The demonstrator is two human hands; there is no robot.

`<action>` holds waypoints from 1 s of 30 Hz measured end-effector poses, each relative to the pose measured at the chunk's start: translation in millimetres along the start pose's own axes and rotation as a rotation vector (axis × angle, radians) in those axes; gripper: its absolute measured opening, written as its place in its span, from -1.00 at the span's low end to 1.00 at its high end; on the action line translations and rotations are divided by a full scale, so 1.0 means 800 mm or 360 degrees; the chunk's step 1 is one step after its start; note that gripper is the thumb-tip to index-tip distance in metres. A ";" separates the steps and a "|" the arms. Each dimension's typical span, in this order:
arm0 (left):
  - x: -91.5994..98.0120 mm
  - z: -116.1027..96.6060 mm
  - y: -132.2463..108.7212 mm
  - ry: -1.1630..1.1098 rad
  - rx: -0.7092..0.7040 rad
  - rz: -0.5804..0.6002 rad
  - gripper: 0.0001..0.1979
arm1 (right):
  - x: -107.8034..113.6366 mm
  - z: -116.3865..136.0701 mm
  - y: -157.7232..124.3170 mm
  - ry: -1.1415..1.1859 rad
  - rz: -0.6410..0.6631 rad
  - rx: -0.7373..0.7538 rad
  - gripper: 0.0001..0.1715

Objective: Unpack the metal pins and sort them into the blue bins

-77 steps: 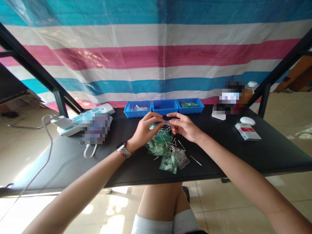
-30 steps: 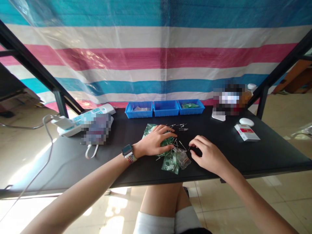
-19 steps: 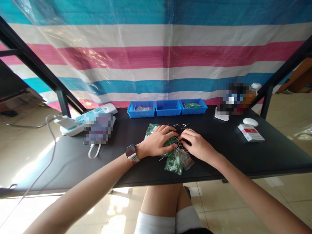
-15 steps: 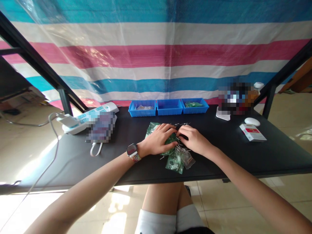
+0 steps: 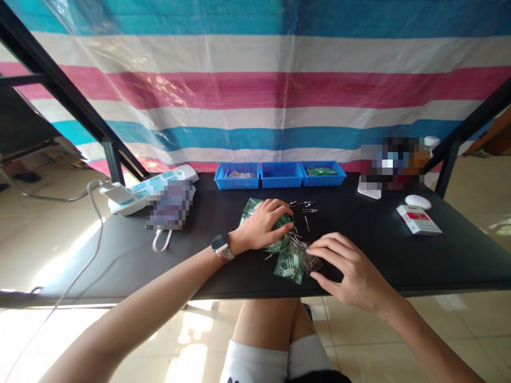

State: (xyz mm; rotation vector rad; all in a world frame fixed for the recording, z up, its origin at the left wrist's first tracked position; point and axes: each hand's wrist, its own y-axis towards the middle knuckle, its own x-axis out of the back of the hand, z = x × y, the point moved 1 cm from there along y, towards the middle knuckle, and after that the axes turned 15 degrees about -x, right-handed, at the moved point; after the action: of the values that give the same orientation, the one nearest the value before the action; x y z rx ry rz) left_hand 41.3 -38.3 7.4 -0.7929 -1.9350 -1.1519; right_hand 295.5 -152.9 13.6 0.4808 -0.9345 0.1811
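A heap of small green and clear plastic bags (image 5: 286,260) lies at the middle of the black table (image 5: 399,250). My left hand (image 5: 263,226) rests flat on the heap, fingers spread, a watch on its wrist. My right hand (image 5: 351,268) hovers near the table's front edge, fingers curved and apart, its fingertips touching a clear bag (image 5: 311,261) at the heap's right end. Several thin metal pins (image 5: 304,208) lie loose on the table beyond the heap.
Three blue trays (image 5: 279,174) stand in a row at the back. A white power strip (image 5: 149,187) with a cable lies at the left. A small white and red box (image 5: 418,219) and a white oval object (image 5: 417,201) lie at the right.
My right hand has drawn back from beside the left hand toward the front edge and now touches the clear bag. My left hand stays on the heap.
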 end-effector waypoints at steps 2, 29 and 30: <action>0.001 -0.001 0.001 -0.0023 0.0021 -0.0036 -0.65 | -0.005 -0.001 -0.012 -0.0053 -0.0042 0.0032 -0.62; 0.024 0.031 -0.004 0.0166 0.0088 -0.0719 -0.77 | -0.078 -0.024 0.200 0.2028 0.0205 -0.0729 -0.41; 0.024 0.034 -0.006 0.0136 0.0135 -0.0724 -0.76 | -0.077 -0.025 0.199 0.1993 0.0187 -0.0702 -0.47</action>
State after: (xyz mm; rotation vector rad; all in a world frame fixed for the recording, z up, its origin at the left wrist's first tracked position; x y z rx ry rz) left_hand 19.6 -12.6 12.5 -0.2540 -2.1365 -1.3276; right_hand 217.6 -0.2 4.5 -0.1420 0.2418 0.3161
